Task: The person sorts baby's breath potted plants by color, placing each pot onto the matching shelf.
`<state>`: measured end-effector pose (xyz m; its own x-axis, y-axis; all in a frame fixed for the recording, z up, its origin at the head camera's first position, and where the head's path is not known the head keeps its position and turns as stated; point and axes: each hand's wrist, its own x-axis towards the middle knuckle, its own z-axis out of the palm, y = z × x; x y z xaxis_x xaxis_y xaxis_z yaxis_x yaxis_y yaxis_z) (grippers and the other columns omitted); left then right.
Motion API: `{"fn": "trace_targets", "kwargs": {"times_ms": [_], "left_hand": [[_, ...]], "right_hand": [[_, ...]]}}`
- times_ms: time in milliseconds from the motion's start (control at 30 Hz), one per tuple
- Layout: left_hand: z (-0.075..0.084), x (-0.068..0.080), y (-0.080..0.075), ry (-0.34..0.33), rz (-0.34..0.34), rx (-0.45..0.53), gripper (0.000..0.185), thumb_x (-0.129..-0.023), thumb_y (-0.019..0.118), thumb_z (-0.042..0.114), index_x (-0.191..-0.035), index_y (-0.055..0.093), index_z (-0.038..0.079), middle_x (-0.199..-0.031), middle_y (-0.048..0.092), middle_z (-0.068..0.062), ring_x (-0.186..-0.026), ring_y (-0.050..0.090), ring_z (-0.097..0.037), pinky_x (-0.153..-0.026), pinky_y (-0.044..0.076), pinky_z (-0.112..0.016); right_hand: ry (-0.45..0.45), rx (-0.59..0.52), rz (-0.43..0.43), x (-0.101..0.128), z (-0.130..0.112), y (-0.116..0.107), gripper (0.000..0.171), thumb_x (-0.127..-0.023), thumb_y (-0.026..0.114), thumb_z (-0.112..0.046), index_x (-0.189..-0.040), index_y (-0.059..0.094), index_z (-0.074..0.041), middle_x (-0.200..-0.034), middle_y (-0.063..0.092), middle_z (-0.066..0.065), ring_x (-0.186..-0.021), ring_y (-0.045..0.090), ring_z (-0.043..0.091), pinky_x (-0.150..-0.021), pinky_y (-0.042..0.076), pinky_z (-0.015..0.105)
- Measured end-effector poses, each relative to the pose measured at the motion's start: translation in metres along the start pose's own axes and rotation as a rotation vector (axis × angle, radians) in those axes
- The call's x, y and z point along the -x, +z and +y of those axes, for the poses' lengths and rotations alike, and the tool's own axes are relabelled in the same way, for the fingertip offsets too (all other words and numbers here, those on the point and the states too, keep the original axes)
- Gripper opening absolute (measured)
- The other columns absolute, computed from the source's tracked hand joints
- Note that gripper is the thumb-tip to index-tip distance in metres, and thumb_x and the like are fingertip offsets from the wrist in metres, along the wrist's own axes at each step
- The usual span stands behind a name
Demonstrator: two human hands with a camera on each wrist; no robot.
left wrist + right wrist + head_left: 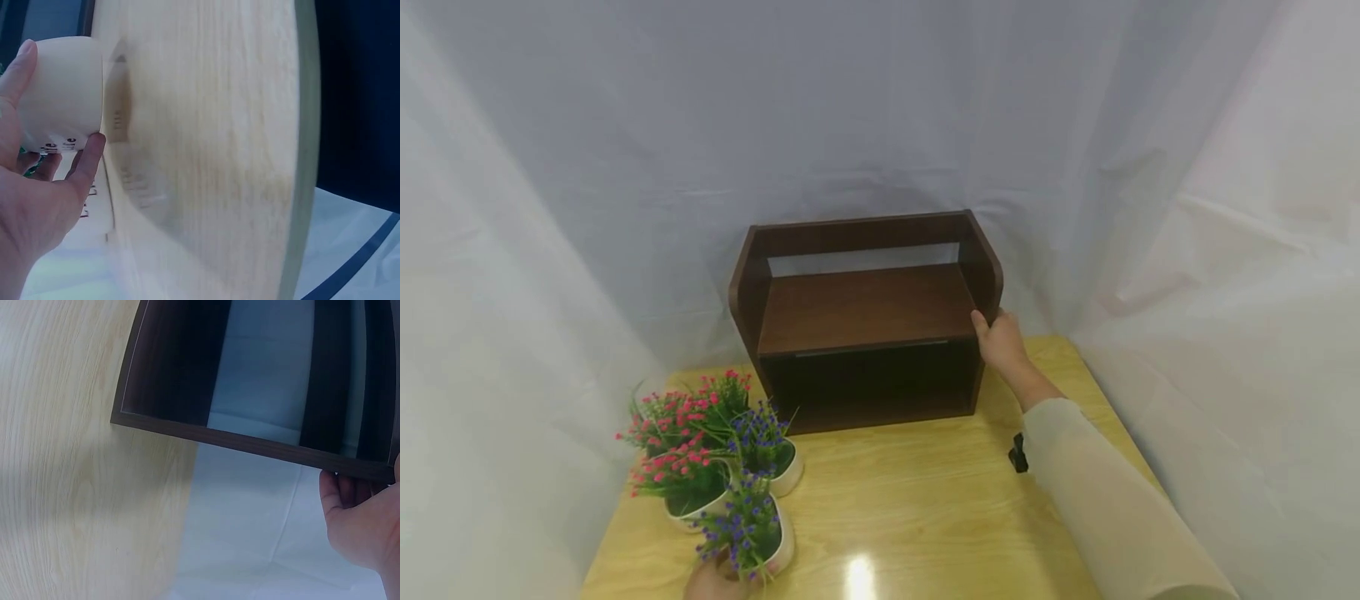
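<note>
A dark brown wooden desk shelf [868,308] stands at the back of the table, with an upper board and a lower compartment. My right hand [1002,343] grips its right side panel; in the right wrist view that hand [365,515] has its fingers against the outside of the panel's edge [250,444]. At the front left, my left hand [715,581] holds a white pot [784,540] of blue-purple artificial flowers [741,525]. In the left wrist view, thumb and fingers of the hand [37,212] curl round the white pot [62,94], which has dark lettering.
Behind the held pot stand another blue-flowered pot [788,475] and several pink-flowered pots, one with a white rim [696,515]. A small black object [1018,454] lies near the right sleeve. White sheeting [880,108] surrounds the light wooden table [887,508].
</note>
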<state>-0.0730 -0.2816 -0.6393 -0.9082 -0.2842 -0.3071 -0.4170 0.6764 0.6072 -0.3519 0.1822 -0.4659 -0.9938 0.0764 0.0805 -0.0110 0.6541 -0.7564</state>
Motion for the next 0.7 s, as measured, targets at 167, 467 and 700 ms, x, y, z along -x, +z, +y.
{"fn": "trace_targets", "kwargs": {"times_ms": [167,467,700], "left_hand": [[0.020,0.010,-0.008,0.041,-0.009,0.009,0.089,-0.081,0.092,0.032,-0.143,0.052,-0.019,-0.143,0.059,-0.042,-0.114,0.072,-0.051,-0.104,0.057,-0.064],[0.044,0.014,-0.005,0.093,0.000,0.094,0.109,-0.077,0.096,0.051,-0.145,0.049,-0.020,-0.143,0.056,-0.046,-0.114,0.073,-0.054,-0.099,0.062,-0.060],[0.067,0.022,-0.002,0.135,0.041,0.142,0.107,-0.075,0.097,0.049,-0.146,0.051,-0.017,-0.146,0.056,-0.044,-0.117,0.072,-0.056,-0.098,0.063,-0.060]], "right_hand": [[-0.015,0.015,0.014,-0.002,0.002,0.002,0.061,-0.118,0.042,-0.038,-0.155,0.049,0.010,-0.144,0.052,0.040,-0.139,0.052,0.051,-0.121,0.046,0.063],[-0.003,0.030,0.034,-0.001,0.001,-0.002,0.062,-0.117,0.043,-0.039,-0.147,0.055,0.014,-0.139,0.056,0.040,-0.131,0.060,0.053,-0.115,0.050,0.063],[-0.013,0.032,0.011,-0.003,0.002,-0.004,0.063,-0.118,0.041,-0.039,-0.149,0.052,0.014,-0.142,0.056,0.040,-0.135,0.059,0.054,-0.117,0.049,0.063]]}}
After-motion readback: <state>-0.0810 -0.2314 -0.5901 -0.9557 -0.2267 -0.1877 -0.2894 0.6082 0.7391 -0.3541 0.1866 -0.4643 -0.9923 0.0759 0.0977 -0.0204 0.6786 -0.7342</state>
